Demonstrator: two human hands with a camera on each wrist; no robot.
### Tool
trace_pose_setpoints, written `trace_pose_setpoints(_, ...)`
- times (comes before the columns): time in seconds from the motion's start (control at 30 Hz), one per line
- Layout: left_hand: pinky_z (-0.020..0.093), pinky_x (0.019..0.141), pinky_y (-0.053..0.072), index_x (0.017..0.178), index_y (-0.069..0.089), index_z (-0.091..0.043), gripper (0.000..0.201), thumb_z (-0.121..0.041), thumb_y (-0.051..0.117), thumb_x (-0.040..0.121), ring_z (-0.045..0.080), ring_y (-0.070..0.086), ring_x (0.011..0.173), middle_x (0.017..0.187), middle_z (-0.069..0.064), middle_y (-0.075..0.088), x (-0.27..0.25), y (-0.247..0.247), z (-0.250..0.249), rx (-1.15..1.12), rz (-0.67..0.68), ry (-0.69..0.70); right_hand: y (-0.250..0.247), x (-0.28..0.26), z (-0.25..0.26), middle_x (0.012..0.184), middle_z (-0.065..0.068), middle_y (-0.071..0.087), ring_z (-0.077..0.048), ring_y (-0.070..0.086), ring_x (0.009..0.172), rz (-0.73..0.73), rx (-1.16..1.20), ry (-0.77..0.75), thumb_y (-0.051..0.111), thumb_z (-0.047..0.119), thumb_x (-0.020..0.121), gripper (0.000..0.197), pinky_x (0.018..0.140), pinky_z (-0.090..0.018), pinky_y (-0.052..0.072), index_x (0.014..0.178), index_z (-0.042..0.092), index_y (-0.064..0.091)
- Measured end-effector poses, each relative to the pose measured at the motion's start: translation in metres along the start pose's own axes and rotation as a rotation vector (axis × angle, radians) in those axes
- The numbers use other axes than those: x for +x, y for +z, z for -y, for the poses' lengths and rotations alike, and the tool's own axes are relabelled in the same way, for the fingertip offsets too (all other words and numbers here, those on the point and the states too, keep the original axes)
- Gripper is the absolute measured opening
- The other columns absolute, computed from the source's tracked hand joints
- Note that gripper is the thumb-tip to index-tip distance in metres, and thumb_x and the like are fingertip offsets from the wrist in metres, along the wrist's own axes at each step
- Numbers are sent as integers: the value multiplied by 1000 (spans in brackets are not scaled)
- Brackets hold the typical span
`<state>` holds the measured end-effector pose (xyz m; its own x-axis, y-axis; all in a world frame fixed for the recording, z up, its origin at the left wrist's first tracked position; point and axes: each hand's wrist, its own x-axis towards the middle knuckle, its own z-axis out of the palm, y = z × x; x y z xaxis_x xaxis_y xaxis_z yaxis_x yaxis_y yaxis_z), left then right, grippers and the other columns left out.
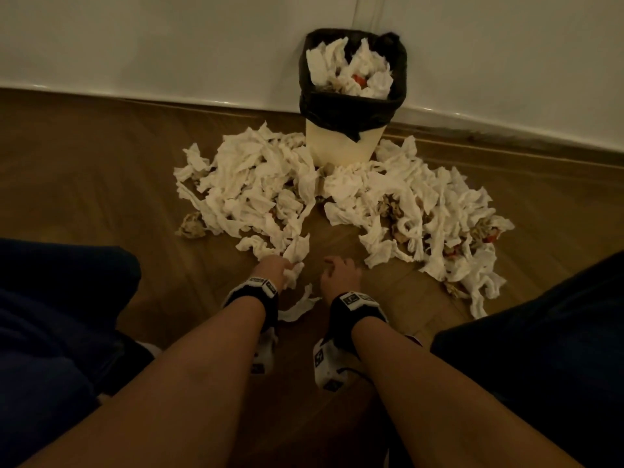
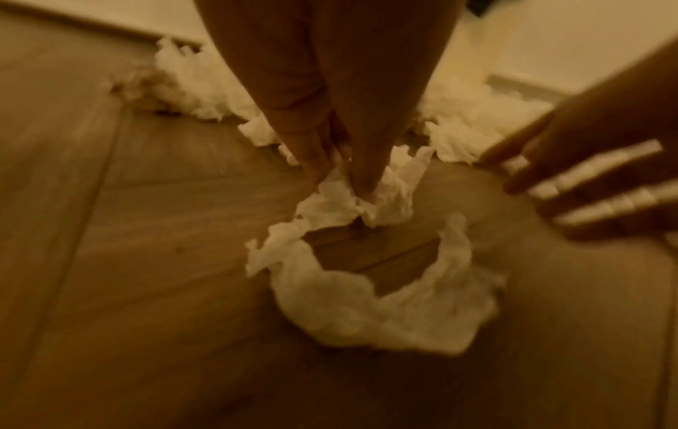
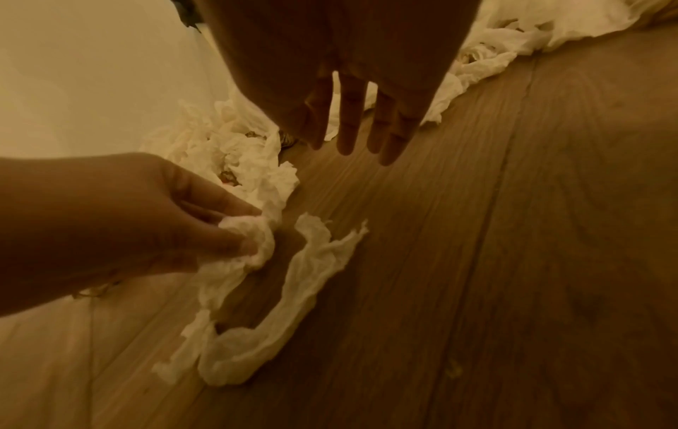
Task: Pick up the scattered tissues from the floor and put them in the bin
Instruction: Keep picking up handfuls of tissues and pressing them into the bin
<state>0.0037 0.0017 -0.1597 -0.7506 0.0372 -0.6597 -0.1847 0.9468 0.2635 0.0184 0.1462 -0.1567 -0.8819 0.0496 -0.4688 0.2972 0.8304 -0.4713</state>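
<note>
One tissue pinched in left fingers; right fingers straight, empty.

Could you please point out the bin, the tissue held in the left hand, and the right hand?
bin [image 1: 341,143]: head view, on its pale front wall below the black liner.
tissue [image 3: 257,241]: right wrist view, on the bunched part pinched by the fingers.
right hand [image 1: 339,275]: head view, on its back.

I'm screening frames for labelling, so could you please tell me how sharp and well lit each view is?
Head view: dim and warm but sharp, bin clear. Left wrist view: motion-blurred, the tissue smeared. Right wrist view: dark amber, fairly sharp, right hand backlit.
</note>
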Motion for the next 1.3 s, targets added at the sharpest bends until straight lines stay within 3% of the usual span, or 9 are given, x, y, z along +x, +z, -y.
trace_pose_setpoints(0.1, 24, 80, 46, 119, 63, -9, 29, -12, 46, 95, 30, 54, 116, 130, 14, 55, -3, 6, 2, -275, -175, -17, 3, 0, 1, 131, -11, 45, -31, 39, 119, -8, 20, -15, 40, 14, 94, 35, 103, -38, 33, 126, 18, 53)
trace_pose_setpoints(0.27, 31, 93, 42, 132, 51, -10, 37, -11, 42, 96, 32, 50, 121, 136, 14, 51, 1, -2, 2, -599, -255, -76, 9, -1, 0, 130, -12, 46, -30, 40, 120, -23, 48, 13, 39, 14, 95, 34, 100, -37, 36, 125, 18, 54)
trace_pose_setpoints(0.5, 36, 106, 37, 138, 42, 1, 46, -6, 52, 94, 31, 51, 119, 136, 15, 49, 0, -11, 13, -1545, -220, -258, 17, -7, -9, 132, -10, 44, -30, 39, 121, -6, -54, -45, 42, 21, 95, 34, 102, -36, 32, 128, 17, 51)
trace_pose_setpoints(0.63, 27, 101, 33, 140, 39, -1, 44, -13, 44, 98, 28, 34, 136, 151, 12, 32, -12, -16, 21, -1455, -216, -319, 22, -13, -9, 138, -5, 37, -30, 33, 126, 127, -152, -181, 57, 35, 89, 50, 107, -39, 32, 135, 23, 43)
trace_pose_setpoints(0.73, 24, 65, 46, 135, 43, 5, 43, -13, 43, 96, 37, 44, 128, 141, 24, 42, -18, -7, 35, -1346, -208, -377, 25, -16, -6, 141, -5, 30, -33, 25, 132, 222, -208, -193, 65, 36, 82, 63, 109, -45, 32, 138, 28, 37)
trace_pose_setpoints(0.9, 45, 99, 41, 137, 41, 2, 46, -21, 41, 97, 41, 41, 129, 141, 24, 42, -21, -6, 47, -1639, -241, -408, 31, -19, -4, 140, -5, 24, -31, 23, 131, 281, -247, -182, 70, 44, 76, 72, 106, -44, 35, 138, 33, 34)
trace_pose_setpoints(1.07, 39, 91, 45, 130, 51, -5, 47, -26, 62, 89, 29, 59, 104, 123, 16, 58, -22, -3, 60, -1764, -135, -424, 36, -20, 0, 147, -6, 13, -34, 20, 136, 383, -308, -166, 74, 50, 71, 80, 108, -50, 34, 138, 35, 33)
trace_pose_setpoints(1.23, 44, 103, 39, 134, 45, 0, 40, -13, 46, 97, 30, 53, 111, 120, 16, 55, -31, 6, 72, -1665, -112, -465, 43, -19, 10, 151, -6, 6, -37, 22, 136, 465, -378, -120, 72, 38, 77, 64, 105, -51, 38, 131, 31, 40)
trace_pose_setpoints(1.3, 35, 88, 48, 137, 42, -1, 40, -12, 41, 98, 26, 56, 90, 98, 11, 57, -38, 7, 72, -1680, -139, -487, 45, -19, 13, 151, -7, 7, -36, 28, 134, 485, -431, -133, 67, 34, 83, 55, 105, -48, 39, 132, 24, 43)
